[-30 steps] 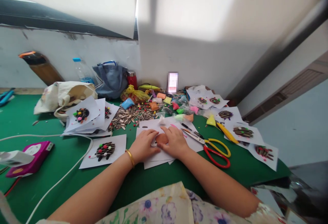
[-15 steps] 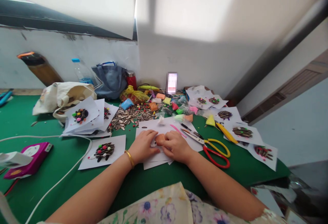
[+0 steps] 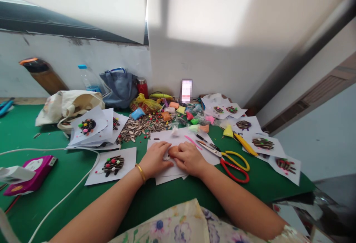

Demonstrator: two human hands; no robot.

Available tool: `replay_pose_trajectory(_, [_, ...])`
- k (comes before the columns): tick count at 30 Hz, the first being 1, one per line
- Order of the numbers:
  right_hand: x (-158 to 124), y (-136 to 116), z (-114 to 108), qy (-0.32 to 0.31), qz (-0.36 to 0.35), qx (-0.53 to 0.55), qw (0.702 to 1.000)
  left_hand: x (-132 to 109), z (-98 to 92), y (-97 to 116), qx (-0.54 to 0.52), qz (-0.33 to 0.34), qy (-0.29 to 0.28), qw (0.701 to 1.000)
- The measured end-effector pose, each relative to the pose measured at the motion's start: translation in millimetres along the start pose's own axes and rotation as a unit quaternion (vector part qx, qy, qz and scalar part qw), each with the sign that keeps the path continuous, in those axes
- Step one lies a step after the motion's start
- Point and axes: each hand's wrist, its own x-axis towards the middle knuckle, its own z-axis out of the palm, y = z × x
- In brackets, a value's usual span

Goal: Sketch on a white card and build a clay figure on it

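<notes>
At the green table (image 3: 150, 198): one brown lump (image 3: 174, 150), one pair of scissors (image 3: 221, 154) to the right.
Rounded, the lump lies on white paper (image 3: 162, 136), one white piece (image 3: 167, 156) at its left; the right hand (image 3: 191, 157) touches it with bent fingers, the left hand (image 3: 156, 157) curves alongside; whether either grips, I can't tell.

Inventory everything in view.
Clay piece: 1, brown, centre
Paper sheets: several, white, centre
Scissors: 1, red-yellow handles, right
Seeds: many, grey-striped, back-left
Clay packets: several, mixed, back
Seed pictures: several, multicoloured, both sides
Cloth bags: 2, cream/blue, left
Bottles: 3, brown/clear/red, back
Phone: 1, screen blurred, back
Box: 1, purple, left
Cable: 1, white, left
Table: 1, green, underneath
Left hand: 1, bare, on paper
Right hand: 1, bare, touching clay
</notes>
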Motion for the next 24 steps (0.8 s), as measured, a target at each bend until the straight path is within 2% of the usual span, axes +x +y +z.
replay_pose_trajectory(8, [2.9,-2.7,1.7,0.006,0.014,0.0,1.0,0.1,0.9,-1.4,-0.007,0.005,0.007,1.0])
replay_pose_trajectory(14, [-5.8,15.6,-3.4,0.052,0.058,0.007,0.997,-0.6,0.9,-1.1,-0.007,-0.005,0.005,1.0])
replay_pose_trajectory(20, [-13.4,26.0,-2.7,0.028,0.042,0.002,0.999,-0.9,-2.6,1.7,-0.009,0.007,-0.002,1.0])
replay_pose_trajectory(24, [-12.0,26.0,1.5,0.032,0.065,0.02,0.997,-1.9,-5.1,5.0,-0.009,0.043,-0.017,0.999])
